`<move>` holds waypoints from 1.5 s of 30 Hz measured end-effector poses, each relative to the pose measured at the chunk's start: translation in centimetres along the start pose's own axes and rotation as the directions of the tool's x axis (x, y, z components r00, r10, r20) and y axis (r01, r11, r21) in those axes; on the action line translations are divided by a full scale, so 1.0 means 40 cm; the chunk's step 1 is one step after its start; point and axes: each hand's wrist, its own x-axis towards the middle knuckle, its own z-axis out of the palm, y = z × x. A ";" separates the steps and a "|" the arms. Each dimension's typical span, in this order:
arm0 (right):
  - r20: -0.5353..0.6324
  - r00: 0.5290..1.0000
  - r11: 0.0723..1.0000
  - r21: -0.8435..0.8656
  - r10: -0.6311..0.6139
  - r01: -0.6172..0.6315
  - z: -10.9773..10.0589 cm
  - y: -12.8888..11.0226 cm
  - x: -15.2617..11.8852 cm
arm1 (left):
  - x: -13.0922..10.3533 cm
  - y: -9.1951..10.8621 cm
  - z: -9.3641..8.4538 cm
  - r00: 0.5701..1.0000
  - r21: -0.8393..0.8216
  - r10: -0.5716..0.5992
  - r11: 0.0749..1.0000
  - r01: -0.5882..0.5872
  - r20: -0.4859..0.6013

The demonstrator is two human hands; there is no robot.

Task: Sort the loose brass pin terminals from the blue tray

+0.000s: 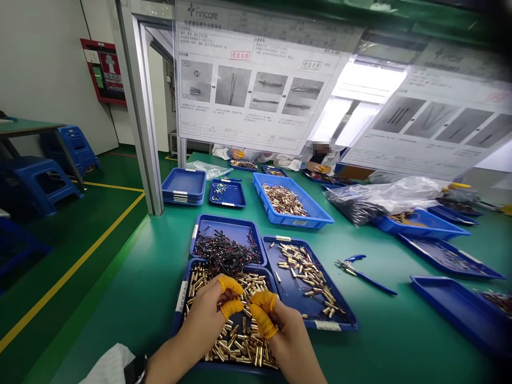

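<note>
My left hand point(212, 306) and my right hand point(278, 320) are close together over a blue tray point(178, 304) full of brass-coloured metal tubes point(236, 349). Yellow finger cots cover the thumb and fingertips of each hand. Both hands are closed in a pinch, tips almost meeting, and whatever is between them is too small or hidden to make out. Just behind, another blue tray point(232, 223) holds a heap of thin black parts with red wires point(226, 248). On the right, a third tray point(276, 250) contains brass tubes with thin wires point(298, 264).
Blue-handled pliers point(366, 272) lie right of the trays. Farther back are a large blue bin point(324, 220) of metal parts, stacked trays point(184, 184) and plastic bags point(384, 197). Hanging instruction sheets point(260, 74) and a metal post point(140, 106) frame the bench. Co-workers' hands point(322, 168) show beyond.
</note>
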 end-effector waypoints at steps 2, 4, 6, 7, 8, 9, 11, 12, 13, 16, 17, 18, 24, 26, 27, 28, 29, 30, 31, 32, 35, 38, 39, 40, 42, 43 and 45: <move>0.003 0.999 0.995 -0.091 -0.043 0.043 -0.002 -0.003 -0.001 | 0.000 0.003 -0.001 0.999 0.032 0.052 0.998 -0.053 0.015; 0.014 0.998 0.982 -0.179 -0.060 0.062 -0.004 -0.001 -0.001 | 0.000 0.005 -0.002 0.996 0.071 0.082 0.994 -0.083 0.022; 0.027 0.998 0.967 -0.249 -0.055 0.060 -0.006 0.005 0.000 | 0.000 0.007 -0.002 0.996 0.098 0.087 0.991 -0.089 0.029; 0.036 0.998 0.961 -0.271 -0.048 0.056 -0.006 0.009 0.001 | 0.000 0.008 -0.002 0.995 0.111 0.089 0.990 -0.092 0.034; 0.044 0.998 0.956 -0.289 -0.046 0.057 -0.006 0.014 0.002 | 0.001 0.009 -0.002 0.995 0.127 0.093 0.987 -0.097 0.037; 0.049 0.998 0.951 -0.304 -0.047 0.060 -0.005 0.018 0.003 | 0.001 0.009 -0.002 0.994 0.142 0.099 0.984 -0.104 0.038; 0.060 0.997 0.940 -0.335 -0.048 0.065 -0.004 0.026 0.005 | 0.002 0.010 -0.001 0.992 0.173 0.120 0.977 -0.125 0.040; 0.055 0.997 0.933 -0.353 -0.050 0.066 -0.003 0.029 0.005 | 0.002 0.009 -0.001 0.990 0.189 0.133 0.972 -0.138 0.039; 0.048 0.998 0.926 -0.372 -0.051 0.065 -0.002 0.032 0.006 | 0.002 0.009 -0.001 0.989 0.205 0.145 0.967 -0.150 0.040; 0.042 0.998 0.906 -0.419 -0.041 0.055 -0.001 0.036 0.006 | 0.002 0.005 -0.001 0.983 0.249 0.176 0.951 -0.181 0.042; 0.042 0.998 0.899 -0.434 -0.043 0.057 -0.002 0.037 0.006 | 0.001 0.003 -0.001 0.982 0.264 0.184 0.946 -0.189 0.044; 0.043 0.998 0.892 -0.448 -0.050 0.064 -0.002 0.038 0.005 | 0.001 0.001 -0.001 0.980 0.281 0.191 0.939 -0.196 0.047; 0.072 0.980 0.836 -0.514 -0.184 0.194 -0.005 0.040 0.001 | 0.000 -0.005 0.001 0.971 0.348 0.223 0.907 -0.238 0.083; 0.054 0.976 0.839 -0.502 -0.212 0.210 -0.006 0.035 0.001 | 0.001 -0.004 0.001 0.970 0.338 0.231 0.910 -0.241 0.071; 0.037 0.975 0.846 -0.492 -0.217 0.207 -0.007 0.033 0.001 | 0.001 -0.002 0.000 0.972 0.333 0.230 0.913 -0.235 0.056; 0.021 0.976 0.853 -0.481 -0.219 0.201 -0.007 0.031 0.001 | 0.001 -0.001 -0.001 0.974 0.327 0.225 0.918 -0.225 0.040; 0.010 0.976 0.859 -0.472 -0.217 0.196 -0.007 0.031 0.001 | 0.001 0.002 -0.002 0.976 0.319 0.216 0.923 -0.213 0.027; 0.006 0.977 0.863 -0.468 -0.214 0.192 -0.006 0.033 0.001 | 0.001 0.004 -0.002 0.979 0.310 0.205 0.929 -0.201 0.019; 0.003 0.977 0.865 -0.465 -0.212 0.189 -0.004 0.036 0.001 | 0.001 0.007 -0.003 0.980 0.303 0.196 0.934 -0.192 0.017; -0.002 0.977 0.867 -0.460 -0.213 0.188 -0.002 0.042 0.000 | 0.001 0.009 -0.004 0.982 0.298 0.189 0.936 -0.187 0.021; -0.036 0.979 0.888 -0.428 -0.202 0.167 0.006 0.063 -0.004 | 0.002 0.015 -0.004 0.985 0.308 0.166 0.935 -0.174 0.054; -0.035 0.986 0.908 -0.397 -0.163 0.136 0.010 0.071 -0.005 | 0.001 0.014 -0.002 0.982 0.339 0.166 0.922 -0.188 0.093; -0.017 0.989 0.916 -0.381 -0.145 0.128 0.010 0.068 -0.005 | 0.000 0.011 -0.002 0.978 0.348 0.178 0.915 -0.205 0.107; 0.006 0.992 0.925 -0.360 -0.128 0.121 0.009 0.063 -0.004 | -0.001 0.008 -0.002 0.974 0.356 0.193 0.907 -0.224 0.120; 0.050 0.995 0.946 -0.308 -0.087 0.098 0.005 0.048 -0.001 | -0.005 -0.001 -0.002 0.963 0.364 0.228 0.893 -0.265 0.142; 0.063 0.996 0.956 -0.282 -0.065 0.080 0.003 0.042 0.000 | -0.006 -0.005 -0.003 0.958 0.364 0.245 0.887 -0.284 0.152; 0.080 0.997 0.971 -0.236 -0.003 0.022 0.002 0.032 0.002 | -0.008 -0.013 -0.004 0.948 0.352 0.273 0.881 -0.316 0.166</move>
